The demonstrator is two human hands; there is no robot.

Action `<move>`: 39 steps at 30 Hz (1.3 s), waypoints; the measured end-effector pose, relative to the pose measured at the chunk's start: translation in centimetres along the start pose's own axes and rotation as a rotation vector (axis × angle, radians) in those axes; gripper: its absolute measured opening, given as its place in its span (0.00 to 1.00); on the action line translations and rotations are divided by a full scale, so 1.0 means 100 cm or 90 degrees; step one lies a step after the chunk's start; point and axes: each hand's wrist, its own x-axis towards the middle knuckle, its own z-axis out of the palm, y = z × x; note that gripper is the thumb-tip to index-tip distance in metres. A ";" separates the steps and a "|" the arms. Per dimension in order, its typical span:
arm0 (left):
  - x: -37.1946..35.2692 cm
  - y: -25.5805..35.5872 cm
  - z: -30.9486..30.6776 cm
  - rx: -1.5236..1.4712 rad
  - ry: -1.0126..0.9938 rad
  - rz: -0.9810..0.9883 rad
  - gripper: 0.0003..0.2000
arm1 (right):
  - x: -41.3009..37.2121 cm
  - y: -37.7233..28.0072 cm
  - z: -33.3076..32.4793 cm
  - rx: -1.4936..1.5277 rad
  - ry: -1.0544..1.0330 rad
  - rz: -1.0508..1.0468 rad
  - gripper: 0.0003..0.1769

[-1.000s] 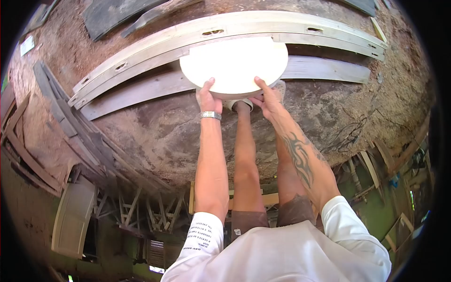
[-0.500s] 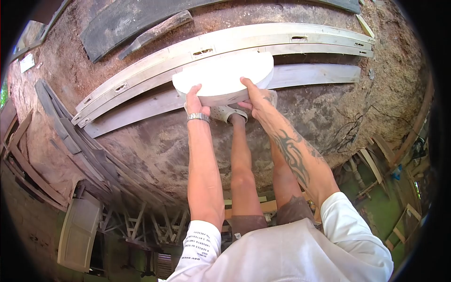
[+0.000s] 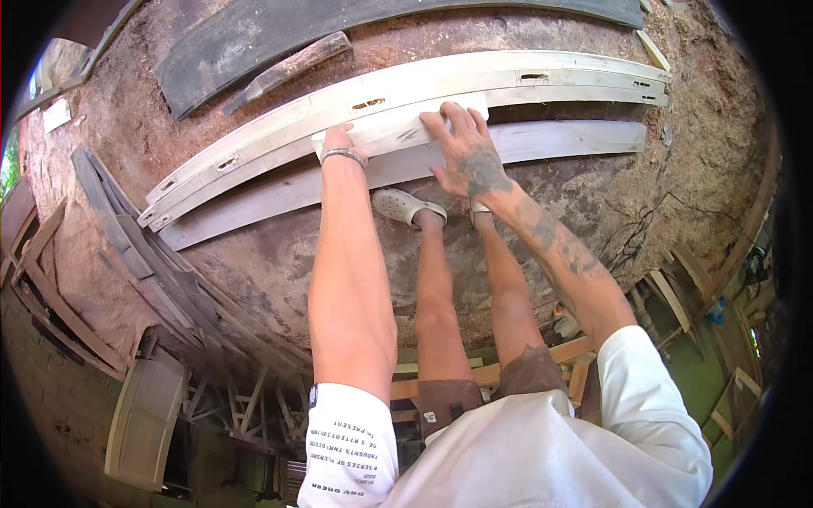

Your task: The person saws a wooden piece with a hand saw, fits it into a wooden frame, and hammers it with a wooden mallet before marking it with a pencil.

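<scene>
A thick white half-round board (image 3: 398, 131) is tilted so that its long straight side faces me. It is in front of a pale timber frame on the ground. At the board's left end, my left hand (image 3: 339, 140) is closed, a metal watch on its wrist. My right hand (image 3: 464, 148) has its fingers bent over the board's upper edge towards the right end, with the thumb apart below. Dark marks show on the board's side between my hands. The rounded far side is out of sight.
The long pale timbers (image 3: 542, 89) have slots cut in them. A loose grey plank (image 3: 584, 140) lies nearer my feet in clogs (image 3: 406, 206). Beyond are a dark curved slab (image 3: 254, 51) and a rough wood piece (image 3: 292, 68). Stacked boards (image 3: 127, 237) stand left.
The board has tipped from showing its broad white face to showing its narrow side. My right hand has shifted from the near edge to over the upper edge.
</scene>
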 end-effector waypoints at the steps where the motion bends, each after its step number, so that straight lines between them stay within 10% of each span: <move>1: 0.013 -0.002 -0.001 -0.001 0.013 -0.004 0.23 | 0.009 0.008 0.005 0.001 -0.013 -0.034 0.39; 7: 0.013 -0.018 -0.012 0.020 0.050 0.026 0.23 | 0.044 0.062 0.044 0.049 -0.226 -0.142 0.29; 32: -0.034 -0.004 0.004 -0.033 0.167 -0.034 0.41 | 0.060 0.076 0.055 0.118 -0.142 -0.264 0.32; 36: -0.041 -0.016 -0.002 -0.003 0.290 0.012 0.30 | 0.050 0.069 0.054 0.087 -0.118 -0.269 0.30; 39: -0.041 -0.025 -0.015 -0.055 0.136 0.061 0.35 | 0.045 0.064 0.051 0.109 -0.099 -0.292 0.33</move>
